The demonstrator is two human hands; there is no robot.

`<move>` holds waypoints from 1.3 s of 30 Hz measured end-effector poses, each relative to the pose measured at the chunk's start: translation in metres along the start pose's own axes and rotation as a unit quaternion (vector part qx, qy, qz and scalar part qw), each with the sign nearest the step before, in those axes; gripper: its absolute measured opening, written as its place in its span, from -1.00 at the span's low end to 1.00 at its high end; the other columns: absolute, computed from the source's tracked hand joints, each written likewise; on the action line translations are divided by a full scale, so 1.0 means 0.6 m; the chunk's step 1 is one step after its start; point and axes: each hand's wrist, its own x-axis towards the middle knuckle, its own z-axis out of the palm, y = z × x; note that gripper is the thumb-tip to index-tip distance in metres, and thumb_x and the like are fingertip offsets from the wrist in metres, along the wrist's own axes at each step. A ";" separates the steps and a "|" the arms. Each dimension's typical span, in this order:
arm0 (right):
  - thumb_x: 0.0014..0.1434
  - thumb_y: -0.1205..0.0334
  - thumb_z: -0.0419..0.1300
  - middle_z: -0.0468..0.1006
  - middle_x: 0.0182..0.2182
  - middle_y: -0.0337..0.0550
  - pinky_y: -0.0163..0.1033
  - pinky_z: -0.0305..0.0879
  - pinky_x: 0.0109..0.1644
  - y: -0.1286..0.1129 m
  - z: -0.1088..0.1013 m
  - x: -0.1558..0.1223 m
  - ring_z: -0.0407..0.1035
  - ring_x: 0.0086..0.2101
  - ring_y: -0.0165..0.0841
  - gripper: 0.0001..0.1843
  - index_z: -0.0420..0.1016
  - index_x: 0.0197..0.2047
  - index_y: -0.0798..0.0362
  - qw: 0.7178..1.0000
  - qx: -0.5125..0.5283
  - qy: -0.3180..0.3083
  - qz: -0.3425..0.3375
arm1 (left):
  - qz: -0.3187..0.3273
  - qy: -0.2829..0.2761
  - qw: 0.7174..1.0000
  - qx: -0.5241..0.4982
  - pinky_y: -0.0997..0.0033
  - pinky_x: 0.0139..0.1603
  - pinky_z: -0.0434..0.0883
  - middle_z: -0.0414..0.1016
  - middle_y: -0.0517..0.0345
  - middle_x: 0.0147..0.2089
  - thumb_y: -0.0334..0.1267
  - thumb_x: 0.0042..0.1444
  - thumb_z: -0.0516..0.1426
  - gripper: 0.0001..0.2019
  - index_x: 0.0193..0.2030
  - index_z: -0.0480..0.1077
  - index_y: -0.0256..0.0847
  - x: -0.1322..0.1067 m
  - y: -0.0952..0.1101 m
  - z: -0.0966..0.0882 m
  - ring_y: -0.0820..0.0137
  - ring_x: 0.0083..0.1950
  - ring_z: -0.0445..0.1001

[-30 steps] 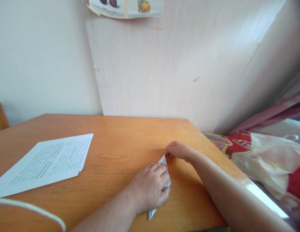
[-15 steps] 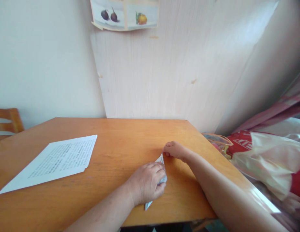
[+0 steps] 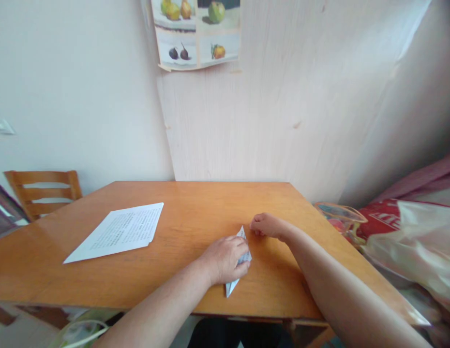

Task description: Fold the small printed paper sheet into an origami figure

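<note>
A narrow sheet of printed paper folded to a pointed shape point(image 3: 231, 288) lies on the wooden table, one tip toward me and the other pointing away. My left hand point(image 3: 228, 258) rests over its middle, fingers bent around and pressing on it, so much of the paper is hidden. Just right of the far tip is my right hand point(image 3: 265, 225), its fingers curled in; a small gap separates it from the paper, and nothing shows in it.
Flat printed sheets point(image 3: 119, 232) lie on the left part of the table point(image 3: 196, 203). A wooden chair point(image 3: 47, 193) stands at the far left. Bags point(image 3: 413, 241) are heaped beyond the right edge. Fruit pictures point(image 3: 199, 34) hang on the wall panel behind.
My right hand has let go of the folded paper's far tip and moved slightly right of it. My left hand stays on the paper. The view has tilted up and shifted left.
</note>
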 end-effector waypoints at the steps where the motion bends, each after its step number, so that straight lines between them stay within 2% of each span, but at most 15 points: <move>1: 0.04 0.38 0.11 0.43 -0.59 -0.24 -0.35 0.13 -0.44 0.000 0.000 0.001 0.23 -0.54 -0.45 -0.82 0.38 -0.57 0.10 1.000 -0.006 -0.003 -0.004 | -0.003 -0.001 1.000 0.015 0.24 0.06 0.43 0.52 0.04 -0.10 -0.17 0.21 0.17 -0.82 -0.12 0.42 -0.20 0.004 -0.004 0.001 0.20 -0.01 0.49; 8: 0.06 0.39 0.14 0.48 -0.55 -0.22 -0.36 0.14 -0.39 -0.002 -0.003 0.004 0.28 -0.48 -0.42 -0.83 0.42 -0.55 0.10 0.997 -0.065 -0.017 -0.030 | -0.034 0.013 0.998 0.055 0.20 0.01 0.42 0.49 0.00 -0.13 -0.17 0.27 0.11 -0.84 -0.19 0.42 -0.21 0.045 -0.057 0.015 0.19 -0.05 0.46; 11: 0.07 0.39 0.15 0.46 -0.55 -0.25 -0.37 0.10 -0.40 -0.003 -0.004 0.002 0.26 -0.47 -0.43 -0.84 0.44 -0.53 0.11 0.995 -0.086 -0.024 -0.044 | -0.037 0.018 0.997 0.065 0.20 0.01 0.41 0.49 0.00 -0.17 -0.23 0.28 0.09 -0.86 -0.22 0.43 -0.21 0.064 -0.076 0.023 0.20 -0.06 0.45; 14: 0.07 0.38 0.15 0.44 -0.54 -0.29 -0.37 0.08 -0.41 -0.004 -0.005 -0.002 0.24 -0.46 -0.44 -0.85 0.46 -0.51 0.11 0.993 -0.100 -0.034 -0.056 | -0.034 0.019 0.997 0.071 0.21 0.00 0.40 0.48 0.01 -0.21 -0.29 0.26 0.08 -0.86 -0.27 0.43 -0.21 0.078 -0.088 0.029 0.21 -0.08 0.44; 19: 0.08 0.32 0.17 0.35 -0.58 -0.33 -0.35 0.02 -0.43 -0.009 -0.008 -0.011 0.17 -0.49 -0.46 -0.84 0.43 -0.52 0.11 0.990 -0.116 -0.047 -0.069 | -0.029 0.023 0.997 0.070 0.25 -0.07 0.40 0.47 0.03 -0.23 -0.27 0.26 0.09 -0.86 -0.30 0.44 -0.20 0.084 -0.095 0.029 0.24 -0.12 0.44; 24: 0.06 0.20 0.24 0.30 -0.61 -0.35 -0.33 -0.05 -0.46 -0.012 -0.007 -0.019 0.14 -0.50 -0.45 -0.79 0.39 -0.55 0.08 0.987 -0.117 -0.065 -0.087 | -0.040 0.030 0.997 0.059 0.28 -0.11 0.40 0.49 0.04 -0.23 -0.25 0.26 0.10 -0.87 -0.27 0.43 -0.22 0.070 -0.089 0.028 0.27 -0.15 0.44; 31: 0.05 0.28 0.19 0.38 -0.60 -0.33 -0.36 0.03 -0.48 0.004 -0.011 -0.014 0.21 -0.53 -0.45 -0.86 0.40 -0.52 0.08 0.993 -0.053 -0.075 -0.073 | -0.021 0.023 0.998 0.057 0.21 -0.05 0.42 0.50 0.04 -0.22 -0.27 0.30 0.07 -0.83 -0.27 0.44 -0.22 0.039 -0.042 0.019 0.23 -0.12 0.45; 35: 0.08 0.32 0.13 0.44 -0.56 -0.29 -0.37 0.12 -0.47 0.008 -0.002 -0.007 0.26 -0.51 -0.45 -0.89 0.43 -0.45 0.09 0.997 -0.006 -0.034 -0.067 | -0.034 0.002 0.999 0.040 0.12 0.03 0.43 0.51 0.01 -0.17 -0.21 0.32 0.06 -0.81 -0.20 0.47 -0.22 0.031 -0.017 0.014 0.19 -0.06 0.45; 39: 0.08 0.36 0.12 0.47 -0.51 -0.28 -0.37 0.15 -0.42 0.002 0.011 -0.003 0.28 -0.47 -0.44 -0.89 0.48 -0.39 0.10 0.996 0.010 0.029 -0.084 | -0.053 -0.019 0.998 0.010 0.06 0.07 0.44 0.51 -0.01 -0.14 -0.15 0.31 0.09 -0.79 -0.19 0.48 -0.22 0.031 -0.011 0.007 0.15 -0.02 0.45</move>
